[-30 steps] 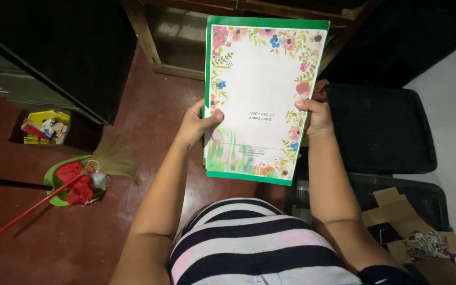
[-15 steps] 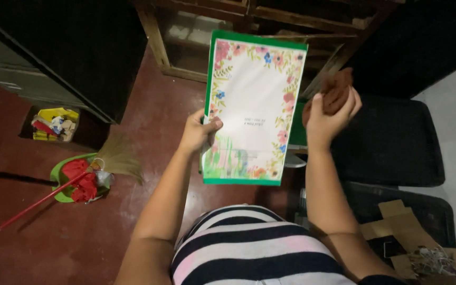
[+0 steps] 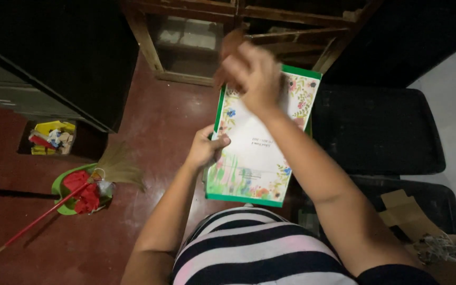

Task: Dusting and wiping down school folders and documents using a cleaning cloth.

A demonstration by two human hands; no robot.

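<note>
My left hand (image 3: 206,146) grips the left edge of a green-bordered sheet (image 3: 254,158) with a floral frame and a white middle. It is held out in front of my striped shirt, above the dark red floor. My right hand (image 3: 252,71) is off the sheet and raised over its top edge, blurred by motion. Its fingers look curled; something brown shows just above them, and I cannot tell whether the hand holds it.
A wooden cabinet (image 3: 196,37) stands ahead. A dark cabinet (image 3: 54,58) is at left, with a small box of coloured things (image 3: 53,138) beside it. A green dustpan (image 3: 62,192) and red-handled broom (image 3: 43,215) lie at left. Black bins (image 3: 378,132) and cardboard (image 3: 412,211) sit at right.
My right hand has let go of the sheet's right edge and swung up and left over its top. The left hand keeps its hold, and the sheet has tilted.
</note>
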